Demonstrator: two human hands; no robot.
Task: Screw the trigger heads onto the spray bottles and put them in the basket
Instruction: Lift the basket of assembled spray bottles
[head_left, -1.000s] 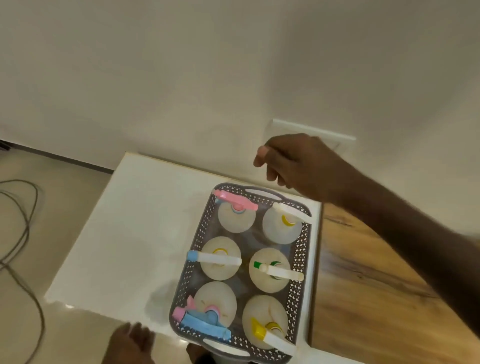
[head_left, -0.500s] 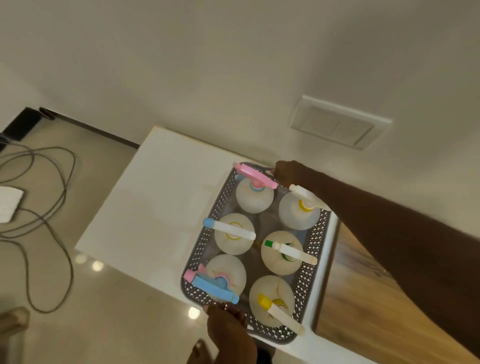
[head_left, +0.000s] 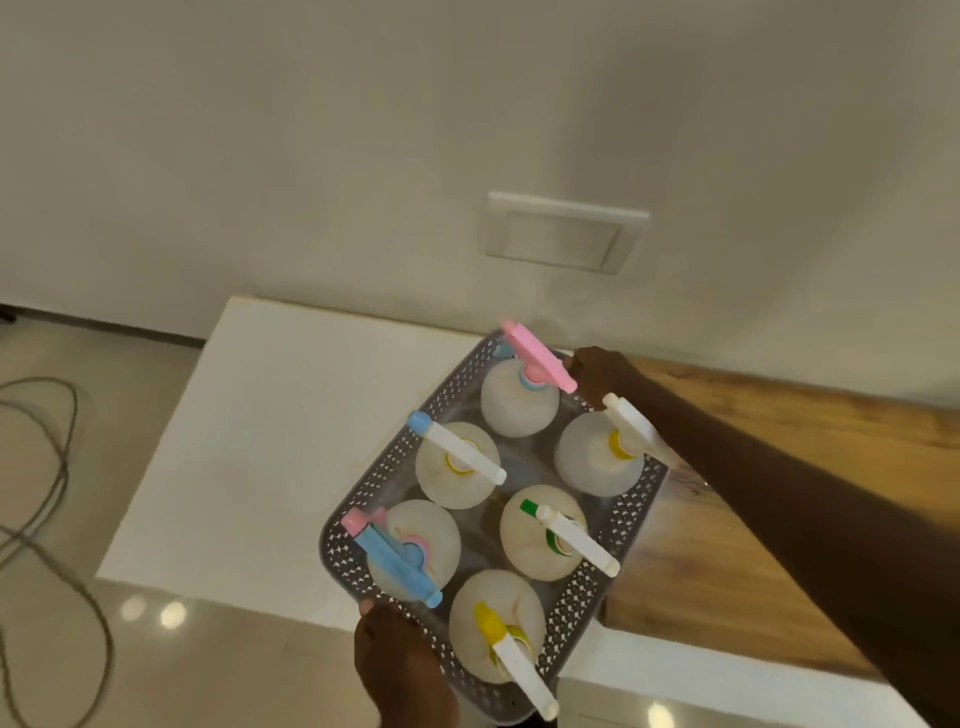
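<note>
At the bottom of the frame my left hand (head_left: 402, 660) grips the near end of the grey basket (head_left: 379, 467), which holds six capped spray bottles (head_left: 522, 400) at centre frame over the white table (head_left: 270, 431). Further up, my right hand (head_left: 597, 371) grasps its far end.

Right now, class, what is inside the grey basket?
The grey basket holds six spray bottles, each with a trigger head on, like the pink-headed bottle. Both hands, left and right, cover its end handles; the bottles hide most of its floor.
</note>
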